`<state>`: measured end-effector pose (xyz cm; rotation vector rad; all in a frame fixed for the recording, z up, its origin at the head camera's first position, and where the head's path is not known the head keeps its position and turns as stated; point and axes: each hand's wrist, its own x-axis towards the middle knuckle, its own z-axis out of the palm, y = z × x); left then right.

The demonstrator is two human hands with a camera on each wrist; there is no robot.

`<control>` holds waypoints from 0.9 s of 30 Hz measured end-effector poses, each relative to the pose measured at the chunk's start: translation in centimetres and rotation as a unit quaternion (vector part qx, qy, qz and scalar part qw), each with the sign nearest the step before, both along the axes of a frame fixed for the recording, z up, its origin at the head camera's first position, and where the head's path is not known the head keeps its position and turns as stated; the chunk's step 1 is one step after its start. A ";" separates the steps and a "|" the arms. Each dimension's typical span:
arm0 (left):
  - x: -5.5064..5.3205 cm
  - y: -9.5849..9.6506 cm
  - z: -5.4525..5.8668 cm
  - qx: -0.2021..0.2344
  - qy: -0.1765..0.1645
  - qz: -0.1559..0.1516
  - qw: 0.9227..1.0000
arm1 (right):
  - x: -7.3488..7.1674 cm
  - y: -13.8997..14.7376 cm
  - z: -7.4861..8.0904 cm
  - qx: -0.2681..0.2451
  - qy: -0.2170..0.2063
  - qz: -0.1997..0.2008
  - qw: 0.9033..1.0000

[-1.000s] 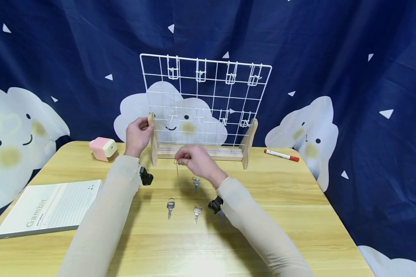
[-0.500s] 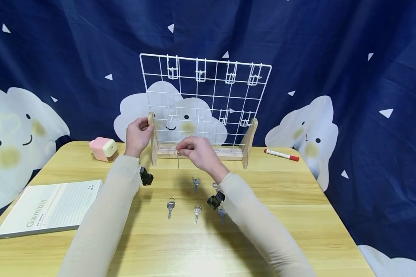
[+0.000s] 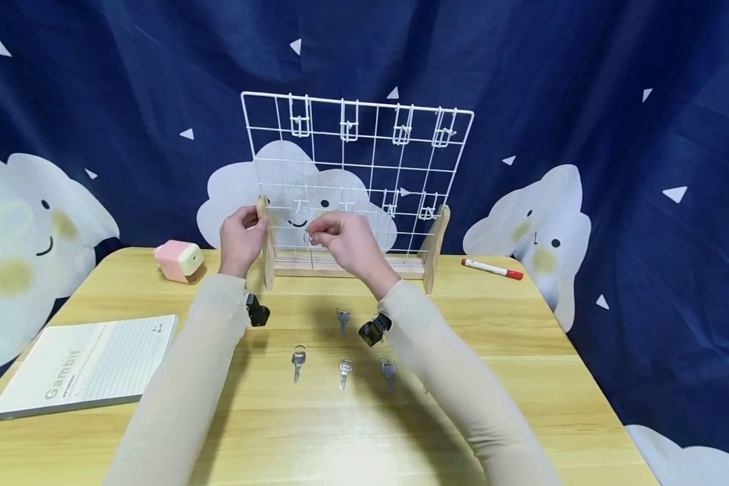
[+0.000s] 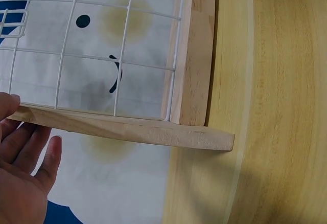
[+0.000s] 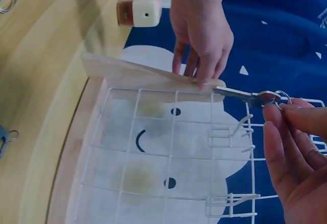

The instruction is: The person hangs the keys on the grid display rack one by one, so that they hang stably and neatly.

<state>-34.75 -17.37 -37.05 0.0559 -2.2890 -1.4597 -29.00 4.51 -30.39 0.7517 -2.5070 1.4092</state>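
Delicately, a key (image 5: 246, 97) is pinched by its ring (image 5: 283, 92) between thumb and finger of the right hand (image 3: 350, 241); it is held above the table (image 3: 279, 432), before the lower left part of a white wire rack (image 3: 364, 104), though whether the wire is touched by it cannot be told; near the top of the rack's left wooden upright (image 3: 270, 263), a grip is kept by the left hand (image 3: 241, 243), thumb and fingers on opposite sides; two rows of wire hooks (image 3: 300, 125) are borne by the grid. Nearer the front, more keys (image 3: 345, 372) are spread on the table (some partly hidden at the right sleeve (image 3: 455, 398)); a notebook (image 3: 91, 364) and a pink-and-cream box (image 3: 179, 260) are placed at the left, a red-and-white marker (image 3: 492, 268) at the right; behind, a blue cloud-printed curtain (image 3: 541, 74) is hung.
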 end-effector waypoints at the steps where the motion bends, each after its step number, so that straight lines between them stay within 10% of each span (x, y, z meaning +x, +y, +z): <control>1: 0.0 0.0 -0.1 0.000 0.000 0.001 1.000 | -0.1 0.0 0.2 -0.003 0.002 -0.001 1.000; 27: -0.2 -0.1 -0.4 0.006 -0.001 0.013 1.000 | -2.0 -1.5 7.3 -0.111 0.058 -0.016 0.992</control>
